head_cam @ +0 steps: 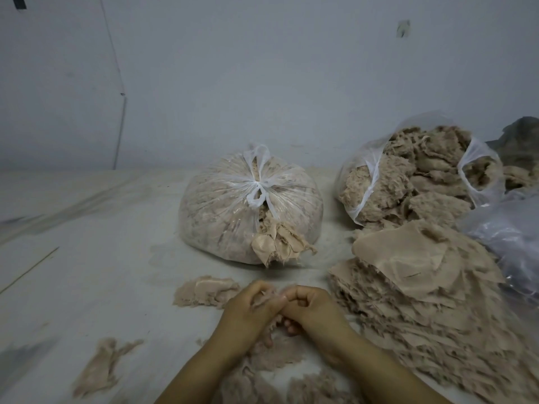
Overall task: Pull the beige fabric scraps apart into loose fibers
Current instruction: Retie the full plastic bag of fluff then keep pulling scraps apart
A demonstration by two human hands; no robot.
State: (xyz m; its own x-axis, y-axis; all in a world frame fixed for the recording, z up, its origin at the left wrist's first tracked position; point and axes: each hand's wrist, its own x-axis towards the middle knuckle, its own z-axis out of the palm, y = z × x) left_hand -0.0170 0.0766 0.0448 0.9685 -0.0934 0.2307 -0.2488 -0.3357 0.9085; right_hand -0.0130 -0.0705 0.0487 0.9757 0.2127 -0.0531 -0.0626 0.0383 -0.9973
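A small beige scrap point(264, 297) sits pinched between both curled hands, left hand point(248, 312) and right hand point(313, 309), at 6 o'clock, loose fibers point(271, 357) beneath them, while a tall scrap pile point(414, 290) at 3 o'clock looks untouched, so much remains.

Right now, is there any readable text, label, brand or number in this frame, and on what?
None readable. The tied bag, open bag and beige scraps carry no print. Two small marks on the wall are too blurred to tell as text.
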